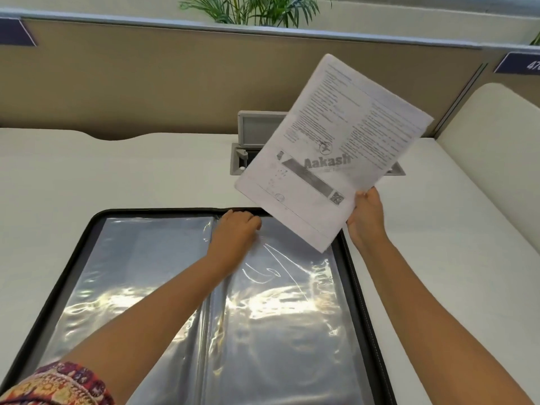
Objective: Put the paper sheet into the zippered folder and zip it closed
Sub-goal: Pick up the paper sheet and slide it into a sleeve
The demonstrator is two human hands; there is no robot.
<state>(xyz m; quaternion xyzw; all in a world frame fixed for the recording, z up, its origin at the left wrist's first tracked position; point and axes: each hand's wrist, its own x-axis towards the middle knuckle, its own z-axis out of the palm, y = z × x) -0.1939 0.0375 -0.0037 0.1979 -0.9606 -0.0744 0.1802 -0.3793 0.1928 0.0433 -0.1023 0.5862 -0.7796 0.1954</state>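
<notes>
The paper sheet [330, 147] is seen as a white printed page with two columns of small text, a grey banner bearing the word "Aakash" and a small square code near its lower edge. It is held tilted in the air above the far right corner of the zippered folder [204, 302], one corner overlapping the folder's right edge. The folder is laid open and flat on the white desk [117, 171]; a black zippered border is seen around it, and glossy clear sleeves are spread across both halves, with light reflected off them.

The right hand [366, 217] is raised beside the folder's right edge, its fingers closed on the lower edge of the sheet with the thumb on the near side. The left hand [236, 229] is stretched forward over the folder, fingers curled loosely and rested on the top of the right-hand sleeve near the spine; whether the plastic is pinched cannot be told. A patterned sleeve [58, 384] is seen at the left arm.
</notes>
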